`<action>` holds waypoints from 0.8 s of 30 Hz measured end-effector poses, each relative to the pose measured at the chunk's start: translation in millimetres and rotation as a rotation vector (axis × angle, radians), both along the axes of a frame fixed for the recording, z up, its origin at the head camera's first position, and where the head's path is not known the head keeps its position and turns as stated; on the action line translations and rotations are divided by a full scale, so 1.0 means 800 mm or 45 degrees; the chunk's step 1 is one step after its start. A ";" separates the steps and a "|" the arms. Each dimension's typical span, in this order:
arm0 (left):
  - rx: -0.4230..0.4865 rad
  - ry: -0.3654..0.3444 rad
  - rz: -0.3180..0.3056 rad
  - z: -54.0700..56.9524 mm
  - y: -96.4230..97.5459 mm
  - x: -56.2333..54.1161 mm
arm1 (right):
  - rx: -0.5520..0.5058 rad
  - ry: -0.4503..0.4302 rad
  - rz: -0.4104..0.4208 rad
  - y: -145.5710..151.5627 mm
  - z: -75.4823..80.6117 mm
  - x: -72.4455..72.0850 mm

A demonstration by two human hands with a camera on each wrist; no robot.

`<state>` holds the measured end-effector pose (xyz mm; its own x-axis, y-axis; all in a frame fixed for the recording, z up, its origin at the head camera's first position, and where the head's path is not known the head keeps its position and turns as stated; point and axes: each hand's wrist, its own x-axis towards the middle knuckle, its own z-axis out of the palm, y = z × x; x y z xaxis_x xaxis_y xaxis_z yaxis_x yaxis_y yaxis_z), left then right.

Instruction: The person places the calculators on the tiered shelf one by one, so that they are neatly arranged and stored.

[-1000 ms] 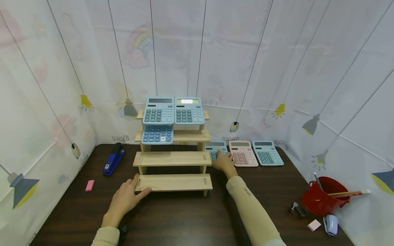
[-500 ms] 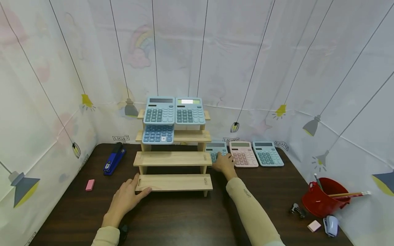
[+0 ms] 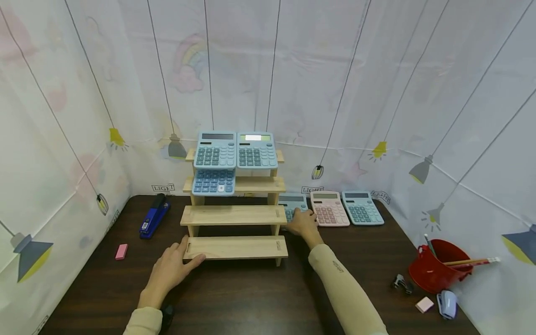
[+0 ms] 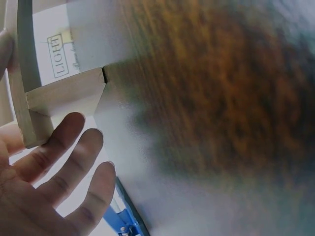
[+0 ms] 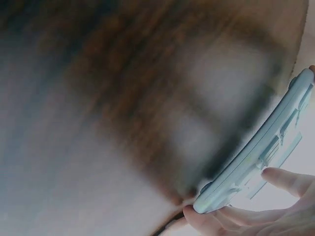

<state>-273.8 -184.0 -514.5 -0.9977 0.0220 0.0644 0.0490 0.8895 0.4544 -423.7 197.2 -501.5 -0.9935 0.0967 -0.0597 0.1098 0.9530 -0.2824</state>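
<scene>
A light-blue calculator lies on the table just right of the wooden step rack. My right hand covers its lower part and grips it; in the right wrist view, fingertips lie at both ends of the calculator. My left hand rests against the left end of the rack's lowest step, thumb along the front edge, other fingers extended. Two light-blue calculators stand side by side on the top step. Below the left one, a bluer calculator leans on the second step, its upper part hidden.
A pink calculator and another light-blue one lie farther right. On the left are a blue stapler and a pink eraser. A red bucket with pencils, a binder clip, a pale eraser and a small stapler stand right.
</scene>
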 end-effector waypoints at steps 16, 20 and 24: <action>0.017 -0.024 -0.004 0.003 0.001 0.004 | -0.073 0.046 -0.010 0.022 0.038 0.025; 0.020 -0.016 -0.009 0.005 0.001 0.005 | -0.054 0.079 -0.015 0.031 0.043 0.033; 0.020 -0.013 -0.013 0.007 0.002 0.005 | -0.058 0.117 -0.024 0.039 0.047 0.039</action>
<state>-269.8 -182.1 -508.8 -0.9980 0.0315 0.0545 0.0534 0.8815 0.4691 -392.4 228.2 -463.9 -0.9930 0.1148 0.0269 0.0993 0.9369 -0.3353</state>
